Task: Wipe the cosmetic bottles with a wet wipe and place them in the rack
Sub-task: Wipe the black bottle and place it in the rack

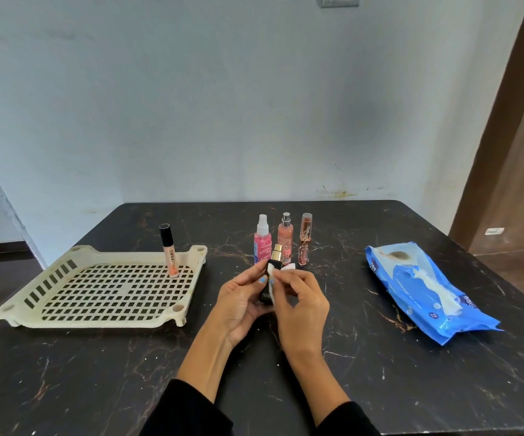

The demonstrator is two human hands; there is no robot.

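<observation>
Even, soft daylight; no hard shadows. Faint sheen on dark marble table (380, 357). Wall (254, 105) evenly lit, dim grey patch at right. Wide-angle bowing at frame edges. Mild softness overall, compression smear on fine text

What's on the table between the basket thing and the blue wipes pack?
In the head view: three pink bottles, and both hands wiping a black bottle.

We count five cosmetic bottles: one in rack (103, 287), three (262, 239) (285, 236) (305, 243) right of rack, one (270, 272) in hands; one wipe pack (427, 291).
</observation>
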